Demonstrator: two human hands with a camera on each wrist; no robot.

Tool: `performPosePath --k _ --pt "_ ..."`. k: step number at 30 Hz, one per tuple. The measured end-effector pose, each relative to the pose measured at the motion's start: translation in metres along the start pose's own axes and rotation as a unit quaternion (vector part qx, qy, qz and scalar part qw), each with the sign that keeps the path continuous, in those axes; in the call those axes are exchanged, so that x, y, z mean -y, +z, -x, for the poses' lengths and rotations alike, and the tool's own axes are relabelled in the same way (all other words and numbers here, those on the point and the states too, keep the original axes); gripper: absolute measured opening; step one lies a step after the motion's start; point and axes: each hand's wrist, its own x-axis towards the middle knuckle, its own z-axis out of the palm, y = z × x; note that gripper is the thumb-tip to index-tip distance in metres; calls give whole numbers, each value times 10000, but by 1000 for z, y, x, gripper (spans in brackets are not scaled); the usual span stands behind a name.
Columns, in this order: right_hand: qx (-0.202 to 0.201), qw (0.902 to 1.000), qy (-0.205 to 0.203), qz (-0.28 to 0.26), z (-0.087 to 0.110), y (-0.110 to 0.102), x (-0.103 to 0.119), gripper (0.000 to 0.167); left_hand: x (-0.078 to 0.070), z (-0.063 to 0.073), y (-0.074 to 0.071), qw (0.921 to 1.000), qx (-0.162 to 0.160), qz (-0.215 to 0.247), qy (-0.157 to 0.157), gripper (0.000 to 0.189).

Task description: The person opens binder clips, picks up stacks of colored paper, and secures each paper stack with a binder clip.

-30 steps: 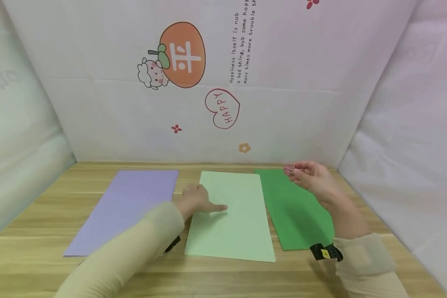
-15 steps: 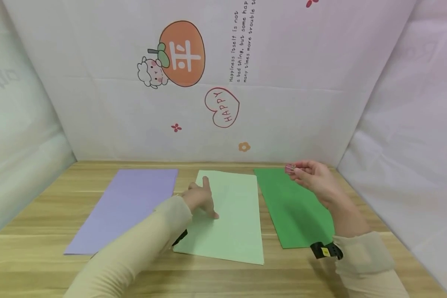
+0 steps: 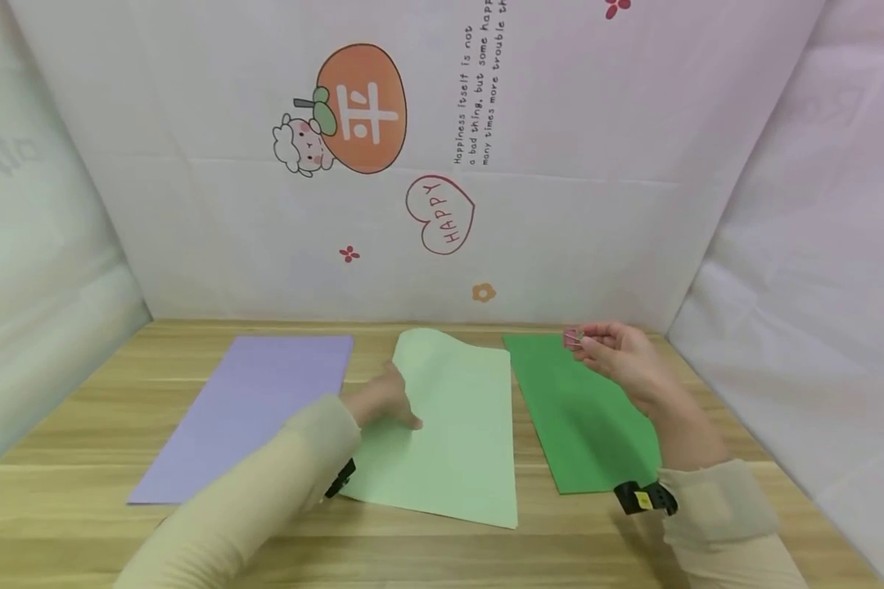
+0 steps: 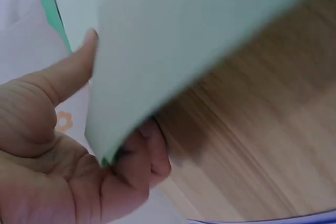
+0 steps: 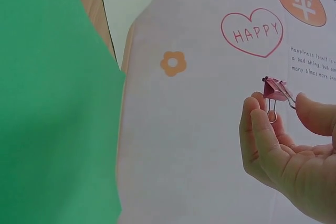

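My left hand (image 3: pixel 385 397) grips the left edge of the pale green paper (image 3: pixel 460 433) in the middle of the table. In the left wrist view its thumb lies on top of the paper (image 4: pixel 157 40) and the other fingers curl underneath. That edge is bent up off the wood, and the far left corner curves upward. My right hand (image 3: pixel 626 360) is raised over the far part of the dark green sheet (image 3: pixel 582 417). Between thumb and fingers it pinches a pink binder clip (image 5: pixel 276 88) by its wire handles.
A purple sheet (image 3: pixel 258 401) lies to the left on the wooden table (image 3: pixel 324 548). Behind the table hangs a white printed cloth (image 3: pixel 582 221), with more white cloth (image 3: pixel 818 270) along both sides. Black straps (image 3: pixel 644 497) circle the wrists.
The left hand has gone from lying over the pale green paper to gripping its left edge. The paper has shifted slightly left and its left side has lifted. The right hand stays put.
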Motion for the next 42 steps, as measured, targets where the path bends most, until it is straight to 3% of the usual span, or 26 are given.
performPosePath --k 5,11,15,18,22,26,31,36,40,42 --pt "12 10000 -19 -3 -1 1 0 50 10 -1 -17 9983 148 568 -25 82" --pt "91 9999 -70 -120 -2 0 0 50 24 -2 -26 9818 321 1871 -115 15" --pt "148 9998 -60 -140 -1 -2 -2 48 35 -3 -27 9684 451 2448 -186 36" --pt "152 9997 -78 -197 -2 -3 -1 48 43 -1 -29 9603 512 2741 -31 34" --pt "147 9988 -132 -458 -2 -3 3 49 51 4 -33 9527 519 2969 387 14" --pt "138 9959 -174 -875 -2 -2 8 53 56 15 -34 9429 544 3164 883 36" --pt "150 9907 -241 -1329 -4 1 16 57 60 29 -37 9340 442 3359 1133 51" --pt "173 9757 -414 -2145 -6 4 23 44 60 41 -44 9281 321 3513 1195 49" --pt "293 9550 -610 -2889 -7 6 28 21 56 51 -52 9256 74 3545 1324 46" --pt "364 9455 -674 -3164 -7 8 31 17 55 55 -57 9237 -61 3568 1395 44"
